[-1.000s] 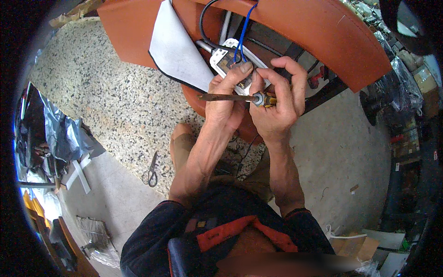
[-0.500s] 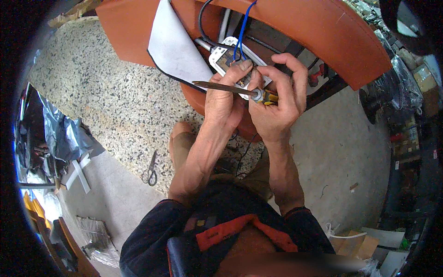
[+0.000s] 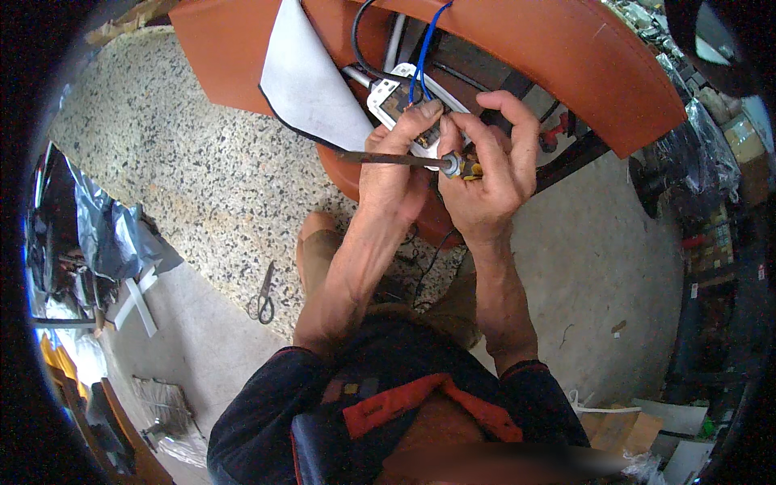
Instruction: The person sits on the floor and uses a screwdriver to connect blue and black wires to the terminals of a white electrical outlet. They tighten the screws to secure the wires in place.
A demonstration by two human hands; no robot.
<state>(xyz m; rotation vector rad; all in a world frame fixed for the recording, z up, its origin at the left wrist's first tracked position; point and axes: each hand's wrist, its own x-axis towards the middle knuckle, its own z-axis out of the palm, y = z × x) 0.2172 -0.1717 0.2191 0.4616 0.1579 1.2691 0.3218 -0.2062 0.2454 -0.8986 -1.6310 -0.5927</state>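
Observation:
A white plastic case (image 3: 378,99), its inside exposed, is held up in front of the brown upholstered piece. My left hand (image 3: 386,184) grips its near side, thumb pressed on the inside. Blue wires (image 3: 423,58) and a dark cable (image 3: 356,39) run into the case. In my right hand (image 3: 490,190) a screwdriver (image 3: 396,159) lies crosswise, its yellow-and-dark handle tucked in the palm and its long shaft pointing left over my left wrist. The thumb and index finger of that hand pinch at the case beside my left thumb; what is between them is hidden.
Brown upholstery (image 3: 558,48) with a white fabric flap (image 3: 307,93) lies ahead, dark frame bars showing in its opening. Scissors (image 3: 264,301) rest on the speckled stone slab (image 3: 202,162). Plastic-wrapped goods (image 3: 702,145) line the right, and silvery plastic sheeting (image 3: 117,230) the left.
The screwdriver has rolled slightly in my right hand, its tip now a little nearer me. Both hands otherwise stay at the case.

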